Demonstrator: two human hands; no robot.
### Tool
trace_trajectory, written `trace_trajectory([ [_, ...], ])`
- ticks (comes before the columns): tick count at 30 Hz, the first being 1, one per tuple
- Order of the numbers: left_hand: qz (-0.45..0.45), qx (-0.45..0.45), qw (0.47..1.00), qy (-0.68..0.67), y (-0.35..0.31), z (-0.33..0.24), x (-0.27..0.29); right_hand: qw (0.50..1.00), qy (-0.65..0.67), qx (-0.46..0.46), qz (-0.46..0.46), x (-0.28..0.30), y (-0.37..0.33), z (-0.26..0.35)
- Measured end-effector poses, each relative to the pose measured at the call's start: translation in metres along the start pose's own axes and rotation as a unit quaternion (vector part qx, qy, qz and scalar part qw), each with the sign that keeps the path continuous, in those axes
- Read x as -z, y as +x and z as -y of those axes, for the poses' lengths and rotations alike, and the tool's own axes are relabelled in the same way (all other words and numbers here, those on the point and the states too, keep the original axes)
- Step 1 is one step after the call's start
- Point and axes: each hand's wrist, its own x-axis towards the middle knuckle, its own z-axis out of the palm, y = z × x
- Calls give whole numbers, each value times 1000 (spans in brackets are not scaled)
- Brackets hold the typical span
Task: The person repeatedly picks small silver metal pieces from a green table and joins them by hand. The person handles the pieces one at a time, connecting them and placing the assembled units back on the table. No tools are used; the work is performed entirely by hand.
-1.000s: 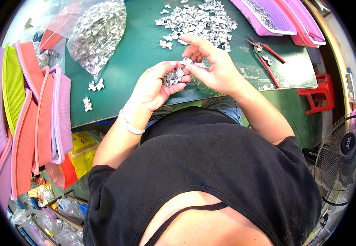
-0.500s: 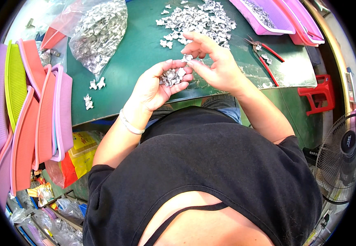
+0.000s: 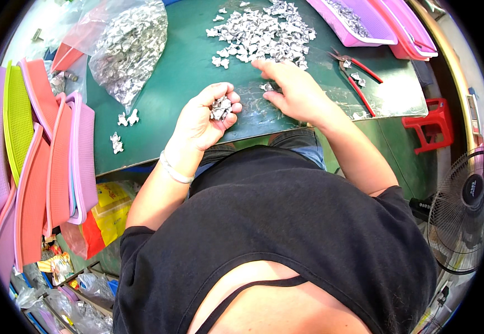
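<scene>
My left hand [image 3: 194,122], palm up, has its fingers curled round a handful of small silver metal castings [image 3: 220,108]. To its right, my right hand [image 3: 303,97] is palm down just short of a loose pile of the same castings [image 3: 270,36]. A single silver casting [image 3: 266,87] shows between its thumb and curled fingers; the rest of the grip is hidden under the hand. Red-handled cutting pliers [image 3: 367,100] lie open to the right, with a few castings beside them.
A clear plastic bag full of castings [image 3: 130,55] lies at the back left of the green table [image 3: 186,55]. Three loose castings [image 3: 117,143] lie near the left edge. Coloured plastic baskets [image 3: 58,161] stand far left; pink baskets [image 3: 364,40] sit back right. A red stool [image 3: 434,125] and fan [image 3: 459,217] are at right.
My hands have moved apart. The left hand has drawn slightly left and closed more round its castings; the right has moved away from it, with the single casting at its thumb.
</scene>
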Motion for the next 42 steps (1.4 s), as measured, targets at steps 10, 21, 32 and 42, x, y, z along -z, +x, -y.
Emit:
trace_trajectory([
  [10, -47, 33, 984, 167, -3, -1, -22, 970, 239, -42, -28, -1, 4, 12],
  [21, -11, 5, 983, 183, 3, -3, -25, 993, 83, -41, -79, 8, 3, -14],
  [32, -15, 1, 983, 185, 7, -3, -25, 998, -33, 12, -51, 2, 1, -22],
  [42, -38, -8, 979, 202, 16, -4, -25, 997, 4, 34, -67, -5, 5, -30],
])
